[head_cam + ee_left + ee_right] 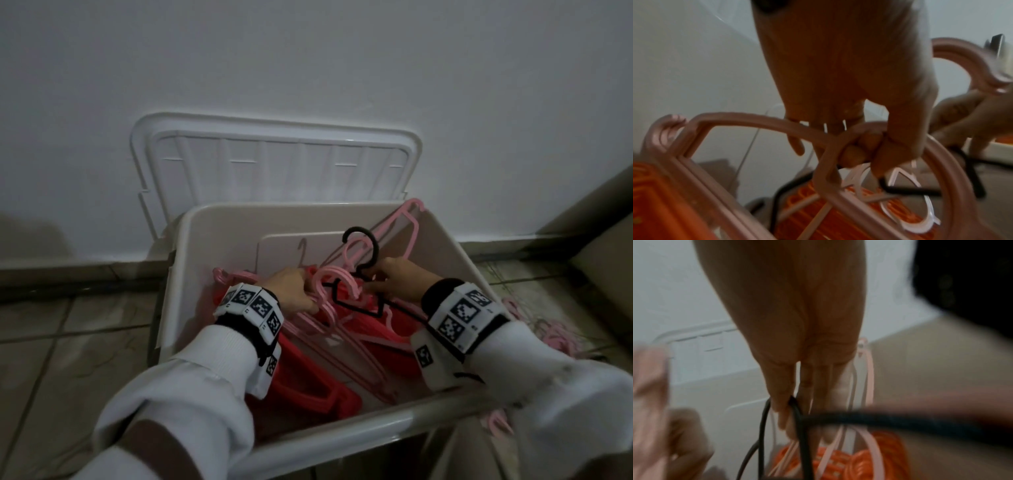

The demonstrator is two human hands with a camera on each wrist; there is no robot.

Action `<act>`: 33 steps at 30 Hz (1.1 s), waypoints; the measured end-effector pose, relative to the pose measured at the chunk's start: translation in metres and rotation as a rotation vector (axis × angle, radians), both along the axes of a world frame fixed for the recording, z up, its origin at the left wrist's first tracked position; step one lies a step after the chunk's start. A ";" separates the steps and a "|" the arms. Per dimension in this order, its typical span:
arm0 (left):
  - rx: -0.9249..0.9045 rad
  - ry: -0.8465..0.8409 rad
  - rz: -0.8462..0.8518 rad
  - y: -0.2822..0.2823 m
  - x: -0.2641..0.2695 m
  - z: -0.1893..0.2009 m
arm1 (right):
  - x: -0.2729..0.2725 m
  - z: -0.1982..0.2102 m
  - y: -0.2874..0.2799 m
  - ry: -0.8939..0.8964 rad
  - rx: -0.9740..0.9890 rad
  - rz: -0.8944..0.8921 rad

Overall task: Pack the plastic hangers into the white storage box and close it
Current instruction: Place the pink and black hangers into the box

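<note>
The white storage box (pixel 178 274) stands open on a tiled floor (pixel 68 342) against a white wall (pixel 308 68). One lid (pixel 274 161) leans upright on the wall behind the box. The box's near rim is partly covered by two white sleeves, and its right wall is largely hidden behind the right forearm.

Inside the box, starting at the left, lies a stack of red hangers (pixel 308 387). They overlap too tightly for a count, and the left sleeve covers part of the stack. The left hand (pixel 291 291) reaches into the box over this stack. In the left wrist view its fingers (pixel 900 142) curl around the hook of a pink hanger (pixel 953 186). How many pink hooks sit inside that grip cannot be told, because the picture is blurred.

Several pink hangers (pixel 342 329) cross the middle of the box in a tangle and cannot be counted. One more pink hanger (pixel 411 219) leans against the far right corner, its end rising above the rim.

One black hanger (pixel 363 246) shows in the box, hook upward. The right hand (pixel 400 284) holds it just below the hook. In the right wrist view the fingers (pixel 781 402) are extended and pressed together, with black wire passing between them.

Further pink hangers (pixel 561 339) lie on the floor right of the box, mostly hidden by the right sleeve.
</note>
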State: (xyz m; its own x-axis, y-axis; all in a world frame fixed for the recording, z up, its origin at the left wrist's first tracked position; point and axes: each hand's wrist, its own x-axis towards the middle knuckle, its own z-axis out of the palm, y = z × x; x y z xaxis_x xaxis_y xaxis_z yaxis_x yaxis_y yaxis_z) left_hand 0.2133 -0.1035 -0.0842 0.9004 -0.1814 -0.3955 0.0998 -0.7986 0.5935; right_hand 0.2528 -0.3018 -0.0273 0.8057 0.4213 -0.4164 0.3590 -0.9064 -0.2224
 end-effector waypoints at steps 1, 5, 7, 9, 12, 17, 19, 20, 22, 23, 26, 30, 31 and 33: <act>0.021 0.017 -0.020 -0.001 -0.001 0.000 | 0.000 0.003 -0.002 -0.019 0.013 0.001; 0.042 0.053 -0.092 -0.002 -0.002 -0.001 | -0.001 0.013 -0.010 -0.126 0.085 -0.055; 0.017 0.064 -0.102 -0.001 0.000 -0.003 | -0.002 0.017 -0.016 -0.187 0.115 -0.094; -0.020 0.099 -0.143 -0.001 0.001 -0.007 | -0.003 0.022 -0.020 -0.232 0.099 -0.116; -0.060 0.111 -0.206 -0.002 0.000 -0.008 | -0.007 0.032 -0.022 -0.257 0.167 -0.163; -0.070 0.075 -0.170 0.001 0.006 -0.019 | -0.013 0.032 -0.014 -0.145 0.154 -0.133; -0.068 0.085 -0.160 0.002 0.010 -0.025 | -0.012 0.030 -0.009 -0.042 0.084 -0.066; -0.070 0.091 -0.154 0.003 0.010 -0.026 | -0.013 0.029 -0.007 0.039 0.066 -0.048; -0.072 0.080 -0.131 0.003 0.009 -0.026 | -0.013 0.026 -0.009 0.219 0.017 -0.060; -0.076 0.069 -0.129 0.002 0.008 -0.024 | -0.012 0.024 -0.011 0.281 -0.006 -0.075; -0.064 0.046 -0.144 -0.001 0.003 -0.015 | -0.014 0.026 -0.020 0.339 0.003 -0.131; -0.051 -0.030 -0.174 -0.002 0.001 -0.014 | -0.014 0.035 -0.029 0.308 0.046 -0.229; -0.036 -0.045 -0.185 -0.002 0.001 -0.014 | -0.014 0.037 -0.031 0.301 0.008 -0.235; -0.024 -0.053 -0.189 -0.004 0.002 -0.014 | -0.016 0.039 -0.035 0.306 -0.080 -0.241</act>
